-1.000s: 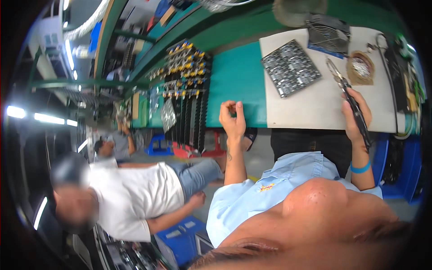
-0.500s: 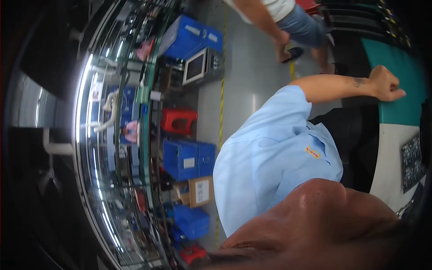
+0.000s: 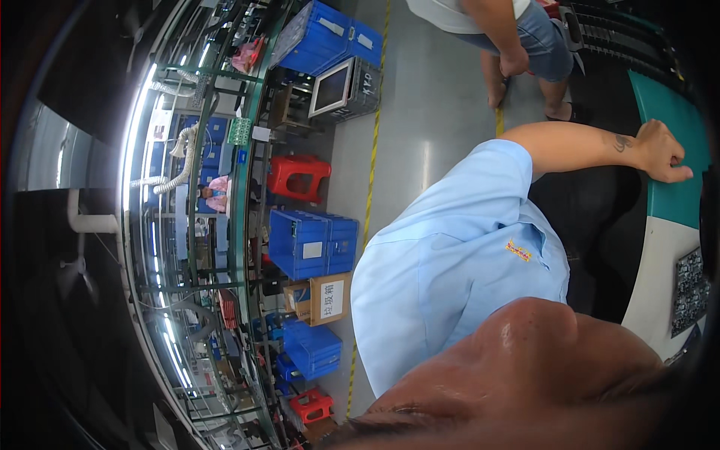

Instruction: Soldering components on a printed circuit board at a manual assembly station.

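Note:
My left arm, in a light blue short sleeve [image 3: 442,210], reaches out to the upper right. At its end my left hand [image 3: 661,154] is closed in a fist, its thumb lying outward. It is against the edge of a teal mat [image 3: 675,112] on a bench, and nothing shows sticking out of the fingers. Beside the mat, on the white bench top [image 3: 649,270], lies a dark panel of circuit boards [image 3: 690,289]. My right hand is out of the picture.
The view is turned sideways. Another person in denim shorts [image 3: 546,45] stands in the aisle by a yellow-striped floor line [image 3: 373,150]. Blue crates [image 3: 300,240], a red stool [image 3: 296,178], a boxy screen unit [image 3: 341,94] and a cardboard box [image 3: 328,298] line a lit workbench.
The whole view has shifted and become sharper. The other person's legs and hand have changed position. My left fist stays closed by the teal mat.

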### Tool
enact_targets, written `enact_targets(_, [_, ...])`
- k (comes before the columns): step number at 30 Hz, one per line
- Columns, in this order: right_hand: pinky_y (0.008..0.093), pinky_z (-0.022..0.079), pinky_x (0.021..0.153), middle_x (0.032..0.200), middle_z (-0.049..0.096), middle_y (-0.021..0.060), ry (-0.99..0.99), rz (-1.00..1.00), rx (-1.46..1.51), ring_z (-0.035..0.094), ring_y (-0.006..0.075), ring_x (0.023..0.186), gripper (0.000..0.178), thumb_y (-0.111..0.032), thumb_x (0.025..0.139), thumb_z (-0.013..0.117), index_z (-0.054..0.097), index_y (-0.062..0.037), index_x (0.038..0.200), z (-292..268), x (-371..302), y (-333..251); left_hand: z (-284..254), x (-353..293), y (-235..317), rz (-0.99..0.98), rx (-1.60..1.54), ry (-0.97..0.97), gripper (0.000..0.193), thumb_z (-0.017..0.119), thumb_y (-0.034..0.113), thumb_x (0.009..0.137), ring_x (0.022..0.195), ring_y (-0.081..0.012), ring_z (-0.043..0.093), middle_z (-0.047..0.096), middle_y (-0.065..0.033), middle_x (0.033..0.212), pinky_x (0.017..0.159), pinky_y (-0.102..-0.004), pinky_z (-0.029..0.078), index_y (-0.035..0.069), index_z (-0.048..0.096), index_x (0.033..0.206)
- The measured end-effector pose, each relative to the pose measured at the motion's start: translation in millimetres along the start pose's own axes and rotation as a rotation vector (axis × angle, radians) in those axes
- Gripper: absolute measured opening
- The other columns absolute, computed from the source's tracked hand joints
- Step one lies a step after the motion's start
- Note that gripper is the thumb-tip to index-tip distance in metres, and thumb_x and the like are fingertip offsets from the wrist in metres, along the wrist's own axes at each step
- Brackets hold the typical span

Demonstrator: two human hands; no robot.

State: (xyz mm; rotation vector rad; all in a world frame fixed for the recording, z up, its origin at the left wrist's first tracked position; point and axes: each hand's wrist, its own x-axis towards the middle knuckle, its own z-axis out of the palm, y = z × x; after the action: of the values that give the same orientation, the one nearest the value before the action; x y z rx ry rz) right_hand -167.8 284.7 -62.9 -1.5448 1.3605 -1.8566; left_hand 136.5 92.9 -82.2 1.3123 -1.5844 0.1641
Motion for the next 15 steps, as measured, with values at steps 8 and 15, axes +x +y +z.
enact_targets(8, [0.0265, 0.058, 0.068, 0.097, 0.071, 0.0238, 0.076, -0.057, -0.097, 0.068, 0.0225, 0.075, 0.028, -0.007, 0.091, 0.069, 0.063, 0.0079, 0.115, -3.9, 4.4, -12.8, -11.9, 7.4, 5.1, -0.035, 0.031, -0.054, 0.04, 0.07, 0.034, 0.071, 0.033, -0.0192, 0.043, 0.047, 0.0049, 0.04, 0.036, -0.0261, 0.035, 0.012, 0.051, 0.044])
enact_targets(15, [0.0263, 0.058, 0.07, 0.099, 0.071, 0.0229, 0.249, 0.173, -0.267, 0.07, 0.0235, 0.081, 0.031, -0.008, 0.092, 0.067, 0.061, 0.008, 0.118, -17.6, -1.2, -40.9, -27.1, 5.8, 19.9, -0.045, 0.011, -0.172, 0.04, 0.07, 0.029, 0.076, 0.037, -0.0236, 0.046, 0.049, 0.0004, 0.042, 0.04, -0.0303, 0.038, 0.01, 0.051, 0.046])
